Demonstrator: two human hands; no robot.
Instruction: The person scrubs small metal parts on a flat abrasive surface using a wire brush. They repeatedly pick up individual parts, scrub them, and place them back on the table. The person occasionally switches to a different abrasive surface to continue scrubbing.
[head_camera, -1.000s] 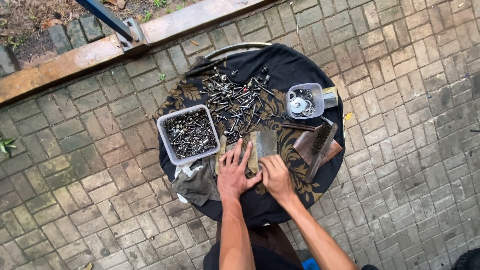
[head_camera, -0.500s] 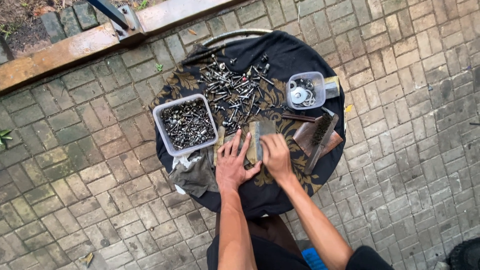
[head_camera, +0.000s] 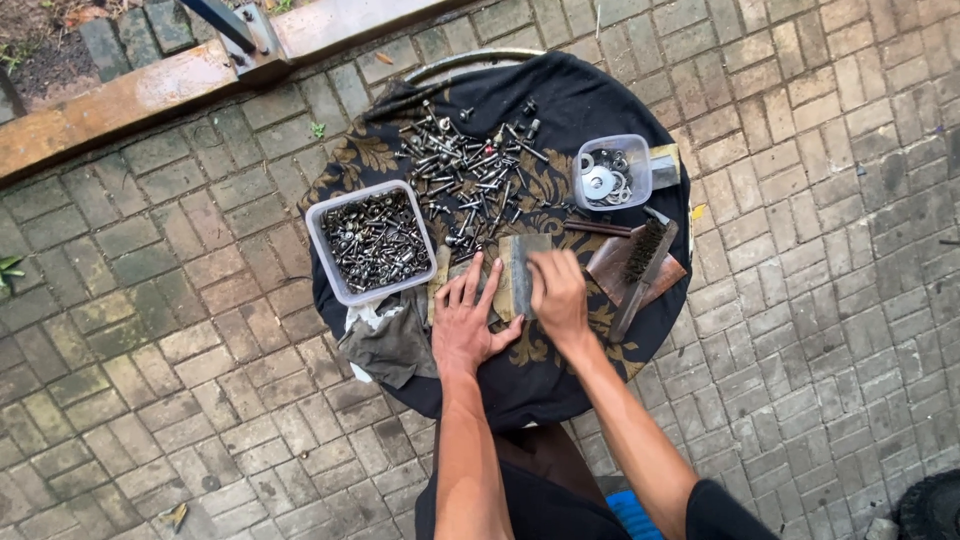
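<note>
While flat, sandpaper sheet (head_camera: 520, 275), long axis upright

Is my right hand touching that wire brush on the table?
Apart. The head view shows dark cloth between the right hand and the wire brush.

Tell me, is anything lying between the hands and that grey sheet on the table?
Nothing visible. The left hand lies flat on the grey sheet, and the right hand presses on it; the loose bolts lie beyond.
</note>
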